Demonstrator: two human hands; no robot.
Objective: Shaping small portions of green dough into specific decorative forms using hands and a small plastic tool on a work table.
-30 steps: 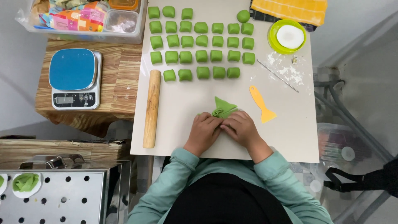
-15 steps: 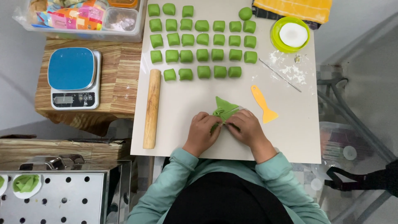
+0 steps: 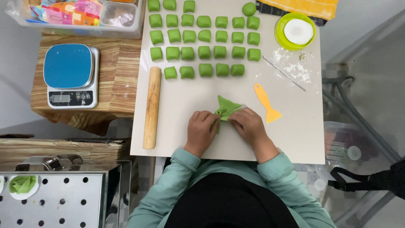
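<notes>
A flat green dough wrapper [image 3: 227, 108], folded into a pointed shape, lies on the pale work board [image 3: 190, 97] near its front edge. My left hand [image 3: 201, 130] pinches its left side and my right hand [image 3: 249, 125] pinches its right side, fingertips meeting at the fold. Whether any filling is inside is hidden by the fold and my fingers. Several green dough cubes [image 3: 205, 38] sit in rows at the far end of the board.
A wooden rolling pin [image 3: 152, 107] lies along the board's left edge. An orange scraper [image 3: 267, 103], a thin metal rod [image 3: 284, 73], a green bowl of white flour [image 3: 295, 31] and a round dough ball [image 3: 249, 9] lie to the right. A blue kitchen scale [image 3: 70, 76] sits on a wooden stand; a perforated steel tray [image 3: 50, 198] at lower left.
The wrapper has been folded tighter and narrower between my fingers. Both hands stay at the same spot on the board.
</notes>
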